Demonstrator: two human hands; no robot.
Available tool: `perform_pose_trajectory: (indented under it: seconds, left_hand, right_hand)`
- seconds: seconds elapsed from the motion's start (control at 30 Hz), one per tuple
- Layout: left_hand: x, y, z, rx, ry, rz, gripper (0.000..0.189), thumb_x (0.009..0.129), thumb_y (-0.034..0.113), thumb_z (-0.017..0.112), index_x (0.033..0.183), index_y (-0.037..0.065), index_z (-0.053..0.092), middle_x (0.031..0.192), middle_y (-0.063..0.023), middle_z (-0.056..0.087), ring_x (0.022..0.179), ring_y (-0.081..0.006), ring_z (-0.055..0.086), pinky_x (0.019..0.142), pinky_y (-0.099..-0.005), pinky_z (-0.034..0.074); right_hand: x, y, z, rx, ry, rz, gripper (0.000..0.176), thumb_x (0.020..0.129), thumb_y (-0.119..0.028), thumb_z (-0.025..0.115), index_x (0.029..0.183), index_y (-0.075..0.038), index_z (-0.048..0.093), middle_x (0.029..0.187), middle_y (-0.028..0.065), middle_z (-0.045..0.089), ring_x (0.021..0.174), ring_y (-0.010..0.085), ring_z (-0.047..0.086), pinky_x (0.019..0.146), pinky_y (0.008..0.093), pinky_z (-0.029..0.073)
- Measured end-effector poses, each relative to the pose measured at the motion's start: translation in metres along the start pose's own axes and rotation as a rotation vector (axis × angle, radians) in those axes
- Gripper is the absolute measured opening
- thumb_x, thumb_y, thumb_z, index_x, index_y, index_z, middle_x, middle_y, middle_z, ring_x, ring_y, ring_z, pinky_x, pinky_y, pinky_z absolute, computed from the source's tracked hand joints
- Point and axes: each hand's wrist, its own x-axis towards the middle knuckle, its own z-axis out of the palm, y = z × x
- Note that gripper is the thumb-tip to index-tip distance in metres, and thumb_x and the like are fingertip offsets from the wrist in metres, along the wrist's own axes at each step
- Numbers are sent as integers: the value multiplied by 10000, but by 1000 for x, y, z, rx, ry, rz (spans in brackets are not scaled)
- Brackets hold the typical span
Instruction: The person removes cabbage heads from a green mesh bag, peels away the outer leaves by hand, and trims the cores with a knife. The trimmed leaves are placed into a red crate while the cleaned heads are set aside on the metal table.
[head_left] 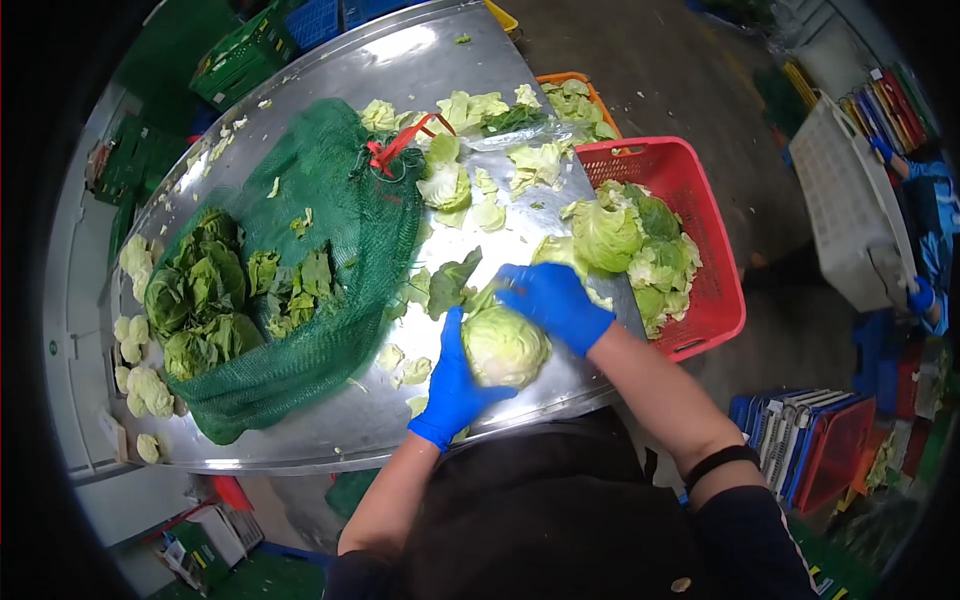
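Note:
A pale green cabbage point(505, 345) rests near the front edge of the metal table. My left hand point(455, 390), in a blue glove, holds it from the left and below, thumb along its near side. Over its upper right is my right hand point(556, 303), also blue-gloved; its fingers are smeared by motion, close to a pale leaf at the top of the cabbage. A dark green loose leaf point(453, 284) lies just beyond. To the left, a green mesh sack point(330, 200) lies open with several untrimmed cabbages point(205, 280) on it.
The metal table point(440, 50) carries loose leaves, scraps and cut stem pieces point(148, 392). A red crate point(715, 270) of leaves stands against its right edge, an orange crate point(590, 90) behind. At far right another person holds a white crate point(845, 205). Folded crates point(790, 440) stand lower right.

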Motion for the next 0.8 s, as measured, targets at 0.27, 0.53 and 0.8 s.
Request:
perform_pose_trajectory:
  seconds: [0.27, 0.53, 0.8]
  left_hand:
    - [-4, -10, 5, -18, 51, -73, 1290, 488, 231, 924, 1453, 22, 95, 1335, -209, 421, 1208, -325, 475, 1021, -398, 402]
    - [9, -17, -18, -159, -105, -116, 1259, 469, 219, 930, 1451, 55, 160, 1380, -182, 384, 1275, -293, 407, 1073, -381, 344]
    - [10, -10, -26, -50, -203, 49, 1206, 509, 237, 910, 1441, 30, 173, 1447, -174, 277, 1339, -296, 309, 1105, -387, 287]
  right_hand:
    - [-48, 12, -11, 158, 320, 95, 774, 789, -471, 675, 1413, -141, 359, 1193, 159, 562, 901, 325, 639, 735, 403, 520]
    - [-49, 67, 20, 309, 368, 301, 175, 872, -230, 596, 891, -57, 601, 761, 166, 630, 664, 295, 622, 615, 369, 491]
    - [-44, -5, -2, 692, -168, 573, 427, 799, -394, 710, 1069, -70, 646, 758, 75, 642, 683, 155, 596, 654, 320, 498]
